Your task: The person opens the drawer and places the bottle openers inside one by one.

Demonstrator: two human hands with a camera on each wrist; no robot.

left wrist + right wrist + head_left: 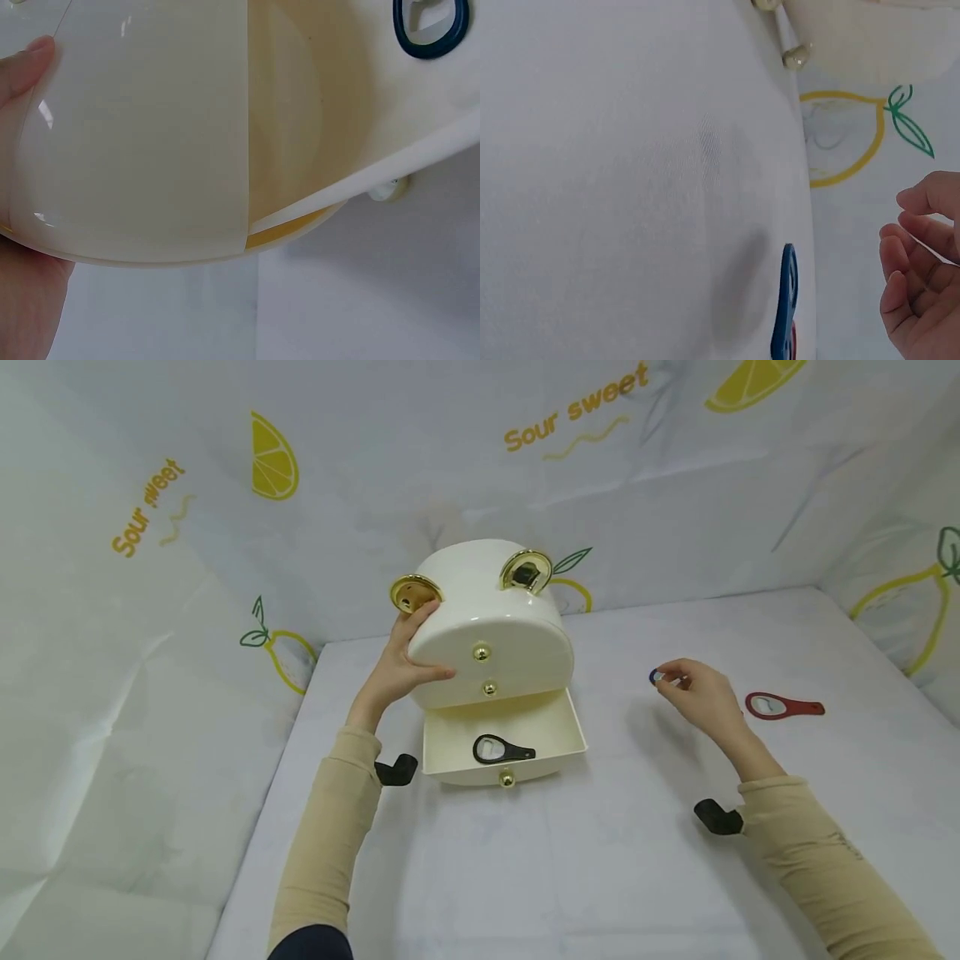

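Observation:
A white drawer box (pixel 495 618) with gold ear-like discs and round gold knobs stands toward the back. Its bottom drawer (pixel 450 760) is pulled out, and a black bottle opener (pixel 519 752) lies inside. My left hand (pixel 397 668) grips the box's left side, thumb across the front and fingers by the left gold ear (pixel 415 593). To the right, my right hand (pixel 701 693) hovers over the table, fingers loosely curled. A blue bottle opener (pixel 784 300) lies below it; in the head view the hand hides most of that opener.
A red bottle opener (pixel 783 706) lies to the right of my right hand. The white tablecloth (pixel 585 877) meets a lemon-printed backdrop (pixel 420 460) behind the box. Black wrist mounts (pixel 718 817) stick out from both sleeves.

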